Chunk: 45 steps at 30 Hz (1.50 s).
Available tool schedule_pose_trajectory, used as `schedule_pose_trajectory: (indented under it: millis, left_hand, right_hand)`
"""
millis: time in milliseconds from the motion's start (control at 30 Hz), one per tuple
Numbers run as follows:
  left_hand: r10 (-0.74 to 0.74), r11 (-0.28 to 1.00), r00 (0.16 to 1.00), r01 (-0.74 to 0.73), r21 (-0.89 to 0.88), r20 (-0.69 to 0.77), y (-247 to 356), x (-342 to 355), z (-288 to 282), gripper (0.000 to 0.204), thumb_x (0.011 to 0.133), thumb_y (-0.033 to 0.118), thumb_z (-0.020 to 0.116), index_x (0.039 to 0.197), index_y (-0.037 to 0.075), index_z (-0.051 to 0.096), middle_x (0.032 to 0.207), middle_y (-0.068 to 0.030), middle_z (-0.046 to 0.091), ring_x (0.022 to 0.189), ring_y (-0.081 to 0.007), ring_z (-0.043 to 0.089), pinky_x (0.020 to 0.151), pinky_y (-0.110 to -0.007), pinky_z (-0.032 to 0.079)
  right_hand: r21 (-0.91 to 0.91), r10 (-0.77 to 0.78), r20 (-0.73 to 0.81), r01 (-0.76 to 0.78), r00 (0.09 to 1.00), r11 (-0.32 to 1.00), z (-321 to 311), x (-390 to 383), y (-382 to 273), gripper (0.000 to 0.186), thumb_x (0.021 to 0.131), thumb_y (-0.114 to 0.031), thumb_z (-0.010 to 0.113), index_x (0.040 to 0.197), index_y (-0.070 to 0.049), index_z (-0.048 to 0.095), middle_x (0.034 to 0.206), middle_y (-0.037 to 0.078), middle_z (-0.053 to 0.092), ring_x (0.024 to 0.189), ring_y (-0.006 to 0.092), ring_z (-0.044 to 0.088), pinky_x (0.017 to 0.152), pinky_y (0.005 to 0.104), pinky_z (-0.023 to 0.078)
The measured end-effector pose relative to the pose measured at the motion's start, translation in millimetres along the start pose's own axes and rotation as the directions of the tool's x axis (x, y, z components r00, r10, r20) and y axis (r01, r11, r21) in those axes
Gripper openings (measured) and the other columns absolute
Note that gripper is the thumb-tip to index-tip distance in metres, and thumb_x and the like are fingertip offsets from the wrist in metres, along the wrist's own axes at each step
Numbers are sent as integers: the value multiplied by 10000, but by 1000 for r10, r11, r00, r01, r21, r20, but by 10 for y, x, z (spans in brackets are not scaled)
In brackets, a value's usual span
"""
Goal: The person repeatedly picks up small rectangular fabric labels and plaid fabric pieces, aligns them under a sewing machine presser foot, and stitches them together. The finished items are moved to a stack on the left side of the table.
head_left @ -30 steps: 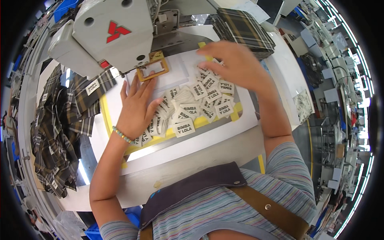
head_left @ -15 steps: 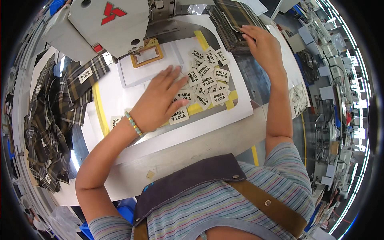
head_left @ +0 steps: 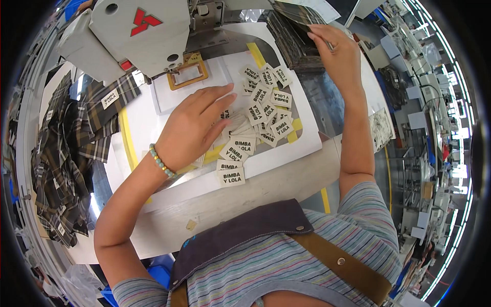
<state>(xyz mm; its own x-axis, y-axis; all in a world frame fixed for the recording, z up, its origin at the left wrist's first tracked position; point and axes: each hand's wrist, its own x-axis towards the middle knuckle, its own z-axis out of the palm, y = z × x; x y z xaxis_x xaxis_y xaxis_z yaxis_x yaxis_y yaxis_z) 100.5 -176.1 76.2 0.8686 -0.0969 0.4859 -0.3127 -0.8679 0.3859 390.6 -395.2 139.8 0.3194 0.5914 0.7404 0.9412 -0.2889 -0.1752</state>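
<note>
My left hand (head_left: 192, 128), a beaded bracelet at its wrist, hovers over or rests on the left side of a heap of small white fabric labels (head_left: 262, 110). Its fingers are stretched out and hold nothing that I can see. Several labels (head_left: 231, 177) trail from the heap toward the table's front edge. At the far right, my right hand (head_left: 338, 61) pinches the edge of a dark plaid fabric piece (head_left: 291, 13) on top of a stack of such pieces (head_left: 294, 43). That edge is raised from the stack.
A white sewing machine (head_left: 130, 38) stands at the back left, with a gold rectangular clamp frame (head_left: 172, 82) under its head. Plaid pieces with sewn-on labels (head_left: 61, 174) hang in a heap at the left. Yellow tape (head_left: 125, 135) borders the white work sheet (head_left: 302, 148).
My left hand has drawn back toward the left, and several labels now lie spread toward the front edge. My right hand has lifted the top plaid piece's edge a little.
</note>
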Motion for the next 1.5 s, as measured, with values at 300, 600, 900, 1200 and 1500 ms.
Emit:
schedule_pose_trajectory:
  millis: [300,600,900,1200,1500]
  left_hand:
    - [23,996,969,-1,89,-247,-93,503,369,461,888,-27,740,1336,31,648,1307,-132,699,1073,-357,707,883,-416,603]
    - [-135,991,954,130,-34,-267,-358,398,439,155,873,-44,717,1007,33,723,997,-121,716,883,-338,719,772,-410,596]
    - [93,925,990,-46,376,-106,-455,120,205,192,797,29,725,985,58,752,989,-59,712,884,-240,708,748,-363,588]
    - [129,730,989,-148,667,78,-637,-308,-169,260,781,71,734,1037,24,724,1025,-51,692,870,-196,667,716,-325,559]
    - [148,720,986,-156,676,70,-631,-303,-213,295,799,71,721,1087,13,736,1047,-55,714,870,-190,673,707,-327,560]
  right_hand:
    - [-36,-410,215,427,886,904,518,-272,-857,178,783,-107,743,950,-48,740,918,43,724,901,235,704,727,381,546]
    - [-117,-318,232,351,919,929,441,-483,-685,161,779,-62,718,935,-55,760,963,35,740,956,223,707,825,352,544]
    - [-101,-403,284,445,870,890,582,-432,-653,126,764,-58,714,884,-61,753,956,29,732,959,207,704,815,346,547]
    - [-46,-536,332,581,776,813,1097,-230,-906,165,765,-78,711,921,-50,756,985,22,735,993,201,692,841,348,553]
    - [-84,-514,351,573,783,815,1035,-223,-937,118,765,-73,706,874,-62,752,955,26,726,945,209,692,816,349,552]
